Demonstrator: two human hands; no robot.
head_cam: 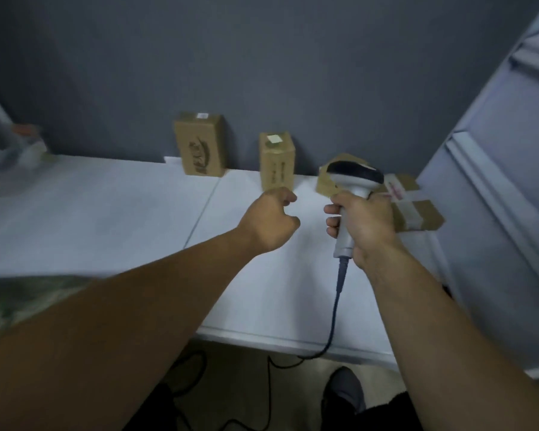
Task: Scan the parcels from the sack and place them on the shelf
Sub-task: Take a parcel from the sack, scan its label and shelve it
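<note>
Head view: at centre right the right hand has its grip wrapped around the handle of a scanner, whose cable trails down off the white bench. At centre the left hand is curled into a loose fist holding nothing. Two brown parcels stand upright against the grey wall; a taped parcel lies flat behind the right hand, another behind the scanner head.
</note>
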